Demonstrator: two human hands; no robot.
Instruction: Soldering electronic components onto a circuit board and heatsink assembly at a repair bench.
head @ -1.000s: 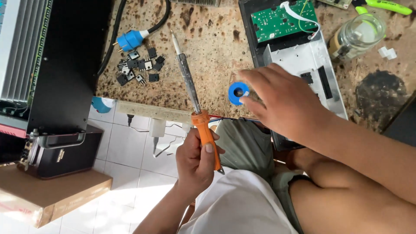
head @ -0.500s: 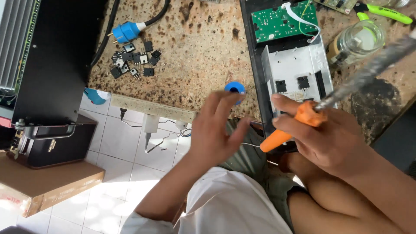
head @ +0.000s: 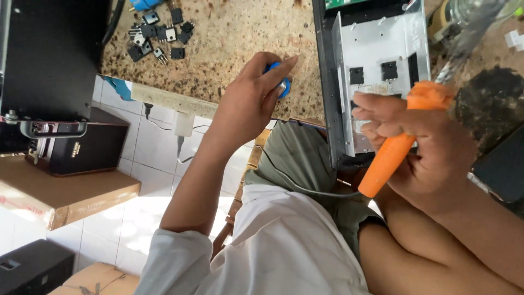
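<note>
Left hand point(head: 252, 104) reaches forward over the counter edge, fingers loosely curled around a small blue spool point(head: 281, 84), thumb and forefinger closing on it; spool mostly hidden under the fingers, sitting on the speckled stone counter point(head: 229, 49) near its front edge. Forearm runs up from the white sleeve point(head: 180, 257), wrist roughly straight.

Right hand point(head: 423, 147) is wrapped in a closed fist around the orange handle of a soldering iron point(head: 401, 139), handle slanted, lower end pointing down toward the lap, upper end toward the counter. Metal shaft point(head: 464, 41) continues up and right, blurred, tip out of view. Thin dark cord point(head: 295, 183) trails from the handle's lower end across the green trousers point(head: 305, 158).

Just beside the right hand's fingers lies an open metal chassis point(head: 376, 49), light grey inside, dark rim, with two small black components mounted on its floor; fingertips overlap its near end. Clear glass jar point(head: 464, 13) near the top right, partly cut off. Dark round stain or pad point(head: 491, 101) on the counter to the right of the iron.

Far left of the counter, a cluster of small black transistors point(head: 158, 38), well apart from both hands. Below, white floor tiles point(head: 147, 164), a dark case with metal handle point(head: 71, 145) on a cardboard box point(head: 65, 196).
</note>
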